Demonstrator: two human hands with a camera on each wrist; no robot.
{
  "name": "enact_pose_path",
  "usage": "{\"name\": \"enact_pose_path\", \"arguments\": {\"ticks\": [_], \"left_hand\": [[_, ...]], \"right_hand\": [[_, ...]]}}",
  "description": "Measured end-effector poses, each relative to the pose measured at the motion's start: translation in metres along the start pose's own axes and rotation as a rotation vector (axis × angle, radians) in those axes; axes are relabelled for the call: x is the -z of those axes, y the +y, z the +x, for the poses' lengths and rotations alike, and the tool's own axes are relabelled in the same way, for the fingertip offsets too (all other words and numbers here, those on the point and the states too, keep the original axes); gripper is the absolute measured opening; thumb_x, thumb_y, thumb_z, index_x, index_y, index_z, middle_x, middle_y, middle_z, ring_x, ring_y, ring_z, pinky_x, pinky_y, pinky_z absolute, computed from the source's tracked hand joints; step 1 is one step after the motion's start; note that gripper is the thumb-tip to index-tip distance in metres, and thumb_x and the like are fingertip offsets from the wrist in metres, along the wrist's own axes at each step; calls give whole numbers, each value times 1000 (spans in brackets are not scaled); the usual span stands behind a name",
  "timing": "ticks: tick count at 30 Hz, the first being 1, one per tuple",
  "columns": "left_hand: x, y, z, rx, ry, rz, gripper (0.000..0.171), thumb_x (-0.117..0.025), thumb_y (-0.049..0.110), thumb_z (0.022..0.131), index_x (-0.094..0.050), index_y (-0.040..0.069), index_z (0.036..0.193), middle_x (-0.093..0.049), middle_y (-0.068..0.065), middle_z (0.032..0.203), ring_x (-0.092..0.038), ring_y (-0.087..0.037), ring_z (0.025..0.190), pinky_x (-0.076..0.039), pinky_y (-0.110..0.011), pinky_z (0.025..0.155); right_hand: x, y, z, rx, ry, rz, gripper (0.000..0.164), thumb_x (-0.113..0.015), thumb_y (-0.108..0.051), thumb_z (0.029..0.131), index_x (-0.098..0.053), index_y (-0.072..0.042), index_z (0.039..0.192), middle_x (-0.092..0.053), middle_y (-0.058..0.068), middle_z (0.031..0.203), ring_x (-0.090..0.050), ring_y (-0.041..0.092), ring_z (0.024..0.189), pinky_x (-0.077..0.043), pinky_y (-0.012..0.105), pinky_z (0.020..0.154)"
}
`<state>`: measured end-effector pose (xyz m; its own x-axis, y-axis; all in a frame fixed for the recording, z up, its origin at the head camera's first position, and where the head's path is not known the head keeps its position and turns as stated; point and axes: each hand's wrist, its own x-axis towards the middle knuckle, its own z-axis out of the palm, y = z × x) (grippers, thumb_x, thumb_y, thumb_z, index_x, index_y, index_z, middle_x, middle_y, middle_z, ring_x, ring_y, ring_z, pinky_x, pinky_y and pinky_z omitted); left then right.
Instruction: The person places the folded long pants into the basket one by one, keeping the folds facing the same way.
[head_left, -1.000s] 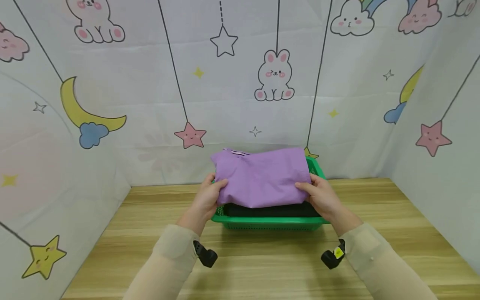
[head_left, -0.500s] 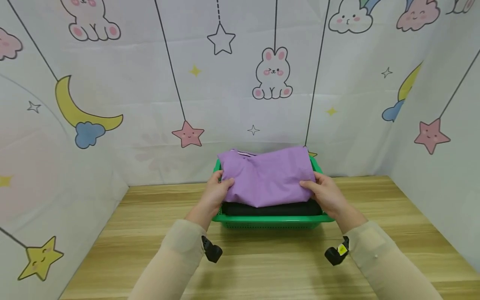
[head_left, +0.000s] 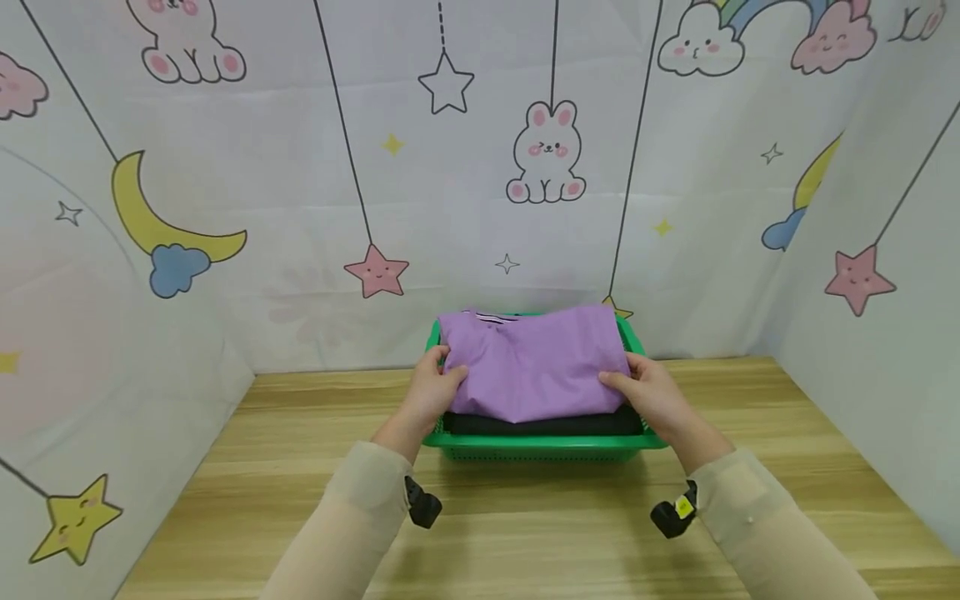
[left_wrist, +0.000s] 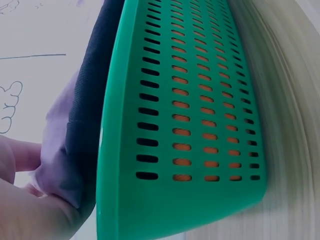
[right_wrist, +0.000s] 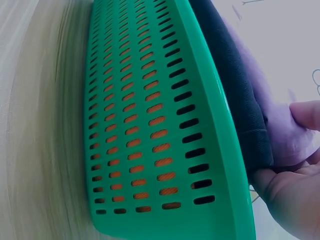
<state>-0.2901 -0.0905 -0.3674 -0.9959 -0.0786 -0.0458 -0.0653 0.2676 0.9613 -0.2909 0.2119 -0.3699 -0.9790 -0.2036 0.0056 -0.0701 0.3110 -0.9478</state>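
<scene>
A folded purple garment (head_left: 536,367) with a striped edge at its back left lies over a green plastic basket (head_left: 547,442). Beneath it, folded black cloth (head_left: 543,423) shows along the front, inside the basket. My left hand (head_left: 429,392) pinches the garment's left side, thumb on top. At the opposite side my right hand (head_left: 656,398) grips it the same way, thumb on top. In both wrist views the purple garment (left_wrist: 57,150) rests against or just above the dark cloth (right_wrist: 232,85); some fingertips are hidden beneath the fabric.
The basket stands on a wooden table (head_left: 315,467), close to a printed white fabric backdrop (head_left: 300,208). Similar fabric (head_left: 862,375) hangs at both sides. Something orange shows through the basket's slots. A small black camera (head_left: 424,504) sits on each wrist.
Both hands have moved the purple garment slightly right, then slightly lower over the black cloth. The basket stays in place.
</scene>
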Motion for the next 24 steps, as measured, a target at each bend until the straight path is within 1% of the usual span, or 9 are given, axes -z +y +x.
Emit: {"name": "enact_pose_path", "arguments": {"ticks": [2, 6, 9, 12, 14, 17, 20, 24], "left_hand": [[0, 0, -1, -11, 7, 33, 46, -54, 13, 94, -41, 4, 138, -46, -21, 136, -50, -31, 116, -45, -45, 96], [1, 0, -3, -35, 17, 89, 50, -55, 15, 93, -40, 2, 139, -46, -21, 137, -50, -31, 119, -45, -46, 97], [3, -1, -5, -49, 21, 109, 53, -57, 16, 92, -40, -1, 139, -47, -22, 136, -51, -32, 119, -46, -46, 97], [6, -1, -7, -36, 22, 105, 54, -58, 15, 91, -41, -3, 139, -49, -23, 134, -53, -32, 118, -47, -45, 96], [8, -2, -8, -27, 23, 109, 55, -58, 15, 91, -40, -4, 139, -48, -24, 135, -52, -32, 120, -47, -44, 97], [9, -3, -9, -19, 20, 113, 56, -58, 13, 91, -39, -5, 140, -46, -25, 138, -49, -32, 124, -46, -44, 99], [9, -3, -9, -22, 14, 129, 57, -57, 13, 91, -38, -6, 141, -45, -24, 140, -46, -32, 126, -44, -44, 101], [7, 0, -10, -22, 10, 125, 57, -57, 12, 91, -37, -5, 142, -41, -23, 144, -42, -31, 131, -41, -45, 104]], "right_hand": [[0, 2, 0, 4, 12, -30, 55, -55, -23, 95, -39, 7, 138, -51, 27, 130, -58, 9, 96, -49, 18, 80], [-1, 2, -1, 26, 48, -90, 55, -56, -24, 95, -41, 7, 137, -55, 27, 127, -60, 10, 94, -50, 18, 79], [-3, 1, -1, 22, 94, -130, 56, -56, -29, 95, -43, 6, 136, -57, 26, 124, -62, 10, 92, -50, 17, 76], [-3, 2, -2, 15, 130, -151, 58, -56, -34, 95, -43, 6, 136, -58, 26, 124, -63, 14, 94, -51, 19, 76], [-3, 4, -4, 17, 147, -170, 60, -55, -36, 95, -44, 6, 136, -58, 26, 125, -63, 19, 99, -52, 22, 80], [-2, 8, -8, 33, 157, -194, 60, -53, -36, 96, -43, 6, 137, -56, 26, 128, -61, 29, 110, -53, 32, 89], [-1, 12, -14, 55, 170, -221, 56, -51, -33, 97, -43, 6, 137, -55, 26, 130, -57, 33, 117, -50, 40, 94], [1, 15, -19, 88, 206, -249, 51, -52, -29, 97, -47, 6, 134, -57, 26, 127, -57, 34, 116, -50, 40, 94]]}}
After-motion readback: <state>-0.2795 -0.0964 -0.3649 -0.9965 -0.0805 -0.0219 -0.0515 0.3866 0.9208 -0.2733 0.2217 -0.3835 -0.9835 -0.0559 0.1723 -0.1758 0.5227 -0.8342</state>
